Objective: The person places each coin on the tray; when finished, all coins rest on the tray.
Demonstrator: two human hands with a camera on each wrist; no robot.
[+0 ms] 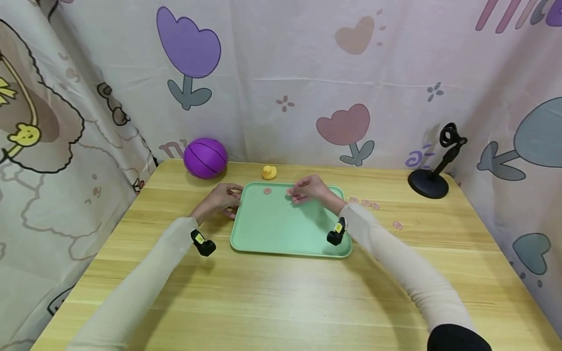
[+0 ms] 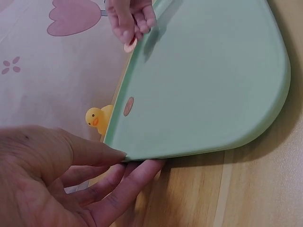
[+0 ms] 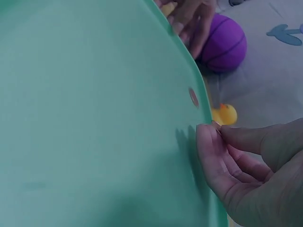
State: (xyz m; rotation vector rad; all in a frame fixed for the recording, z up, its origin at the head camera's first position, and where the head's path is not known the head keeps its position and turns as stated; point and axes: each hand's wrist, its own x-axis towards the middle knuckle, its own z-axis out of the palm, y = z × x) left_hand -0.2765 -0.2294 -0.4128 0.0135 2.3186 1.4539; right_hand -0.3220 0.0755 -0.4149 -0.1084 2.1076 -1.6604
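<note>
Placing step apparently in hand: right hand [image 1: 311, 188] pinches a coin [image 2: 130, 47] above the far side of the green tray [image 1: 281, 229] (left hand [image 1: 219, 199] grips its left edge); next move likely calls for lowering and releasing the coin

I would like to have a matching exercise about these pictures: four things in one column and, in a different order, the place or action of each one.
1. Left hand
2. Right hand
3. Toy duck
4. Black stand

A. to the right of the green tray
B. just beyond the tray's far edge
C. holding the tray's edge
D. pinching a pinkish disc

Pairs: 1-C, 2-D, 3-B, 4-A
</note>
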